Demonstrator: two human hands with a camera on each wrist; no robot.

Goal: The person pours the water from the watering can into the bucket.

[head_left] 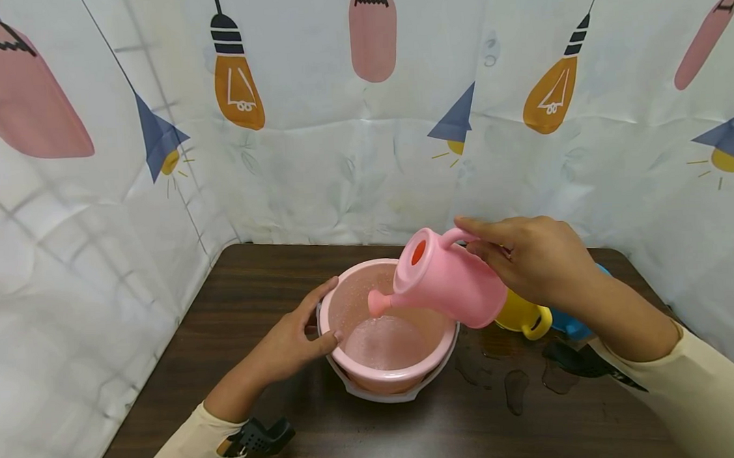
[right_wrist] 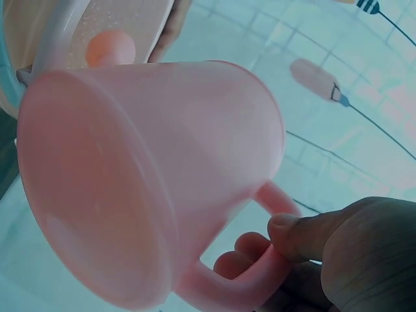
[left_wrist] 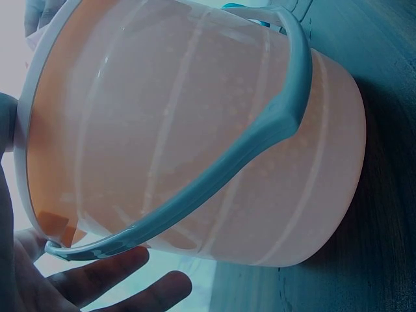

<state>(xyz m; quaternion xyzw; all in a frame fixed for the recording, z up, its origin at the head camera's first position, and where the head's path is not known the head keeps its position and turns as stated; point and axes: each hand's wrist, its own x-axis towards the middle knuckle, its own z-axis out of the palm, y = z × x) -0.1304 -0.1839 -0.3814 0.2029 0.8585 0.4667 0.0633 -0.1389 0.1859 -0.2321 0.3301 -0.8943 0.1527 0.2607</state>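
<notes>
My right hand [head_left: 531, 256] grips the loop handle of a pink watering can [head_left: 449, 280], fingers and thumb wrapped round it in the right wrist view. The can is tilted over a pink bucket [head_left: 392, 375], its rounded spout above the opening and pointing down inside. Shallow water [head_left: 384, 341] with ripples shows at the bucket's bottom. On the bucket's left side, my left hand [head_left: 292, 338] holds the rim, thumb and index finger on it; other fingers spread beside the wall in the left wrist view. The bucket's carrying handle [left_wrist: 214, 169] hangs folded down.
Behind the watering can stand a yellow cup-like vessel [head_left: 521, 314] with a handle and a blue item [head_left: 571, 326], partly hidden by my right arm. Wet patches [head_left: 515, 390] lie on the dark wooden table [head_left: 271, 281]. Printed white cloth [head_left: 340, 169] hangs behind and at the left.
</notes>
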